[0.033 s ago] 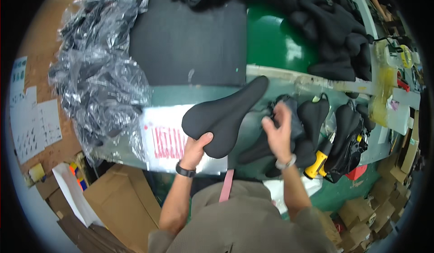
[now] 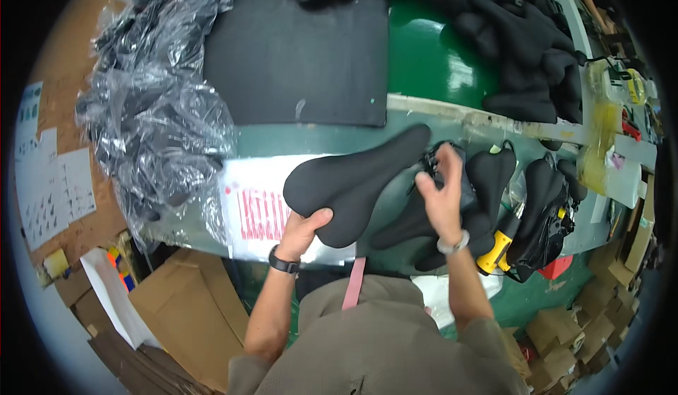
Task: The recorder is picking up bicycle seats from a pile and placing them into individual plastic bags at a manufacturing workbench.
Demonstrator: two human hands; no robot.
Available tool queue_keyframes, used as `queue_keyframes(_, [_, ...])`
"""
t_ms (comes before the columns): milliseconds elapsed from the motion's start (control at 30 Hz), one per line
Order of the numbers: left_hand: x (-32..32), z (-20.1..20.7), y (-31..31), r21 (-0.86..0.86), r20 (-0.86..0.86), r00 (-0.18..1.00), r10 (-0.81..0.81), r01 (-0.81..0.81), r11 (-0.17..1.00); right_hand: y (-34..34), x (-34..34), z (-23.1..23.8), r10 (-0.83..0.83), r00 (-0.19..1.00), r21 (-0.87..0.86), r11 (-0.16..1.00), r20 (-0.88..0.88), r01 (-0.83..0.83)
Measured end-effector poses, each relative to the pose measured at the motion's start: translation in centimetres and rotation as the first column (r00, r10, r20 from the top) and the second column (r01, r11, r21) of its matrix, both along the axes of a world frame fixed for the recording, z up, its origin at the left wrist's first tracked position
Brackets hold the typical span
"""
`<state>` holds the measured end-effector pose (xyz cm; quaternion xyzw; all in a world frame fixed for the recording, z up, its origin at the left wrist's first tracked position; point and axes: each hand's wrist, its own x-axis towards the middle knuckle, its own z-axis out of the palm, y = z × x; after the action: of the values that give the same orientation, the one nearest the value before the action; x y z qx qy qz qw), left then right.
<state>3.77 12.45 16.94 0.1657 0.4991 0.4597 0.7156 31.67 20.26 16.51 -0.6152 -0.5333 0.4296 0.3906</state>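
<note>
A black bicycle saddle [image 2: 346,190] is held over the table, its narrow nose pointing up and to the right. My left hand [image 2: 305,231] grips its wide rear edge, thumb on top and the other fingers hidden beneath. Close to the right of the nose, my right hand [image 2: 443,193] is open, with thumb and fingers apart and curved. Behind its fingertips lies a dark bundle [image 2: 439,153] that I cannot make out clearly. More black saddles [image 2: 491,176] lie to the right of that hand. Under the held saddle is a white sheet with red print [image 2: 247,183].
Clear plastic bags with dark contents [image 2: 155,133] pile up on the left. A black mat [image 2: 296,63] covers the back of the table, beside a heap of black covers [image 2: 522,49]. A yellow-handled tool [image 2: 494,252] lies at right; a cardboard box [image 2: 187,303] stands lower left.
The saddle's nose has swung slightly to the right. My right hand has shifted a little to the right and up, still with its fingers apart. My left hand keeps its grip.
</note>
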Motion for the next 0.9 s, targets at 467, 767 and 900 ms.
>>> queue_keyframes(467, [0.4, 4.3, -3.5, -0.151, -0.856, 0.459, -0.237, 0.217, 0.964, -5.2, -5.4, 4.9, 0.792, 0.477, -0.566, 0.608, 0.382, -0.556])
queue_keyframes(767, [-3.1, -5.9, -5.1, -0.150, -0.295, 0.942, 0.158, -0.209, 0.966, -10.3, -1.4, 3.1, 0.330, 0.724, -0.618, 0.378, -0.606, -0.690])
queue_keyframes(900, [0.5, -11.2, -7.9, -0.169, -0.883, 0.458, -0.104, -0.103, 0.980, -12.5, -0.6, 1.7, -0.030, 0.791, -0.659, 0.572, -0.611, -0.488])
